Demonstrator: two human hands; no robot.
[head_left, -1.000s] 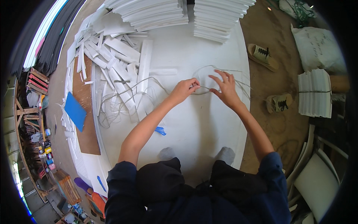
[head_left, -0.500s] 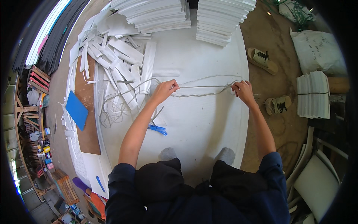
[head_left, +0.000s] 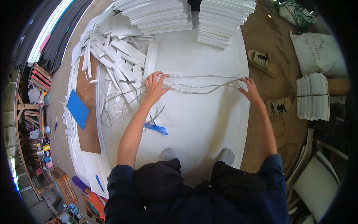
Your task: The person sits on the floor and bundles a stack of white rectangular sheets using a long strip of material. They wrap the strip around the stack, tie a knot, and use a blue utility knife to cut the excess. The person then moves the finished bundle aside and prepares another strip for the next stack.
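Grey string [head_left: 203, 77] lies in long, loose strands across a white sheet [head_left: 194, 123], stretching between my two hands. At the strands' left end is my left hand [head_left: 154, 86], its fingers spread and the thumb apart, with string passing by the fingertips. By the small loop at the right end is my right hand [head_left: 250, 90], thumb and forefinger parted; whether they touch the string I cannot tell. More string tangles over the offcuts left of my left hand. Below that hand lies a blue tool [head_left: 157, 129], its kind unclear.
White strip offcuts [head_left: 123, 52] heap at the left, beside a brown board [head_left: 87, 138] and a blue sheet [head_left: 77, 109]. Two stacks of white strips [head_left: 223, 22] stand ahead. Shoes [head_left: 263, 61] and a tied white bundle [head_left: 313, 97] lie at the right. Another person's orange-clothed leg [head_left: 97, 204] shows lower left.
Both hands have gone from pinched fingers to parted ones. The taut strand between them has slackened. My left hand has shifted slightly left.
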